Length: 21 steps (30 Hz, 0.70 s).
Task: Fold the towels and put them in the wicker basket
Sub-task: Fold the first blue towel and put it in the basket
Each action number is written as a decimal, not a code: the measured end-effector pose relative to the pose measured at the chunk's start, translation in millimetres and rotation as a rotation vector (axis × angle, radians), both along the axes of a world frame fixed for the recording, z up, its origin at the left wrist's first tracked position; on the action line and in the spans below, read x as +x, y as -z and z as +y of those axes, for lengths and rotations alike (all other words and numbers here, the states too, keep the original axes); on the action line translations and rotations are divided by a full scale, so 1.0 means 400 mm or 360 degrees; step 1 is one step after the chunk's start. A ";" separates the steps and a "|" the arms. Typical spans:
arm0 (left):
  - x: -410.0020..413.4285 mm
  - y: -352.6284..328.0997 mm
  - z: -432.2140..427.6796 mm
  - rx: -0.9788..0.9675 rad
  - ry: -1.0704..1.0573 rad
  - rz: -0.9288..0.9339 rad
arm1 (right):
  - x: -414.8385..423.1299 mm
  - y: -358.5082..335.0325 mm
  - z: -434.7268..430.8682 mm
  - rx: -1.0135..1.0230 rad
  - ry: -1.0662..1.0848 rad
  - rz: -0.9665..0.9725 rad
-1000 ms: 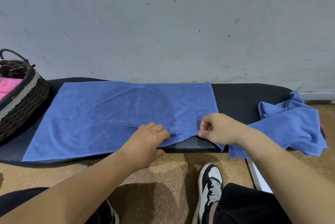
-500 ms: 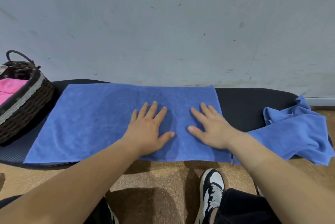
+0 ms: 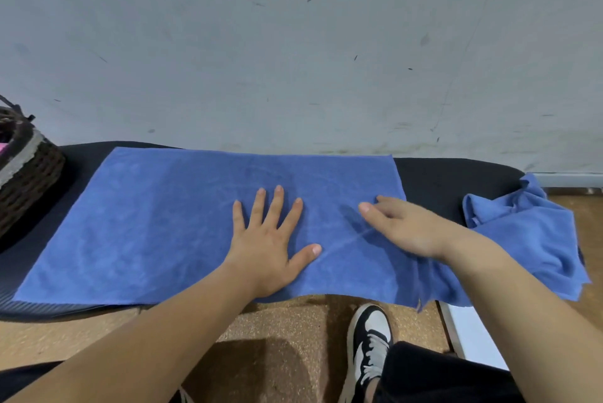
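A blue towel (image 3: 156,223) lies spread flat across the black padded bench (image 3: 440,177). My left hand (image 3: 270,239) presses on its middle, palm down with the fingers straight and spread. My right hand (image 3: 404,226) rests flat on the towel's right part, fingers straight and pointing left. A second blue towel (image 3: 528,239) lies crumpled at the bench's right end and hangs over the edge. The dark wicker basket (image 3: 29,174) stands at the bench's left end, cut off by the frame, with a sliver of something pink inside.
A grey scuffed wall (image 3: 293,44) rises straight behind the bench. Below the bench is cork-coloured floor (image 3: 277,331), with a black-and-white sneaker (image 3: 370,344) and dark trousers at the bottom. A white panel (image 3: 470,334) lies on the floor at the right.
One second ago both hands pinched the towel's near edge. They let go and laid flat on the towel. Since then my right hand has slid to the right, and the basket has drifted left in view.
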State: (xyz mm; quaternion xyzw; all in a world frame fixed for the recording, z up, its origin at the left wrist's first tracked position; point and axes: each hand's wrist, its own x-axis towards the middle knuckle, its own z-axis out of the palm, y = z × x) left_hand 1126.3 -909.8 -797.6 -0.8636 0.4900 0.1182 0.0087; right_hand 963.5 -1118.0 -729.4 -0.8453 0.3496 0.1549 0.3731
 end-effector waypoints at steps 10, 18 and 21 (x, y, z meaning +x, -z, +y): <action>-0.258 -0.037 -0.160 -0.0698 0.0978 0.0016 | -0.011 0.061 -0.116 -0.0115 0.0732 -0.0103; -0.283 0.003 -0.181 -0.0737 0.0845 0.0040 | -0.025 0.067 -0.138 -0.0144 0.0850 -0.0271; -0.268 -0.022 -0.159 -0.0872 0.0722 0.0429 | 0.007 0.063 -0.154 -0.0203 0.0968 -0.0462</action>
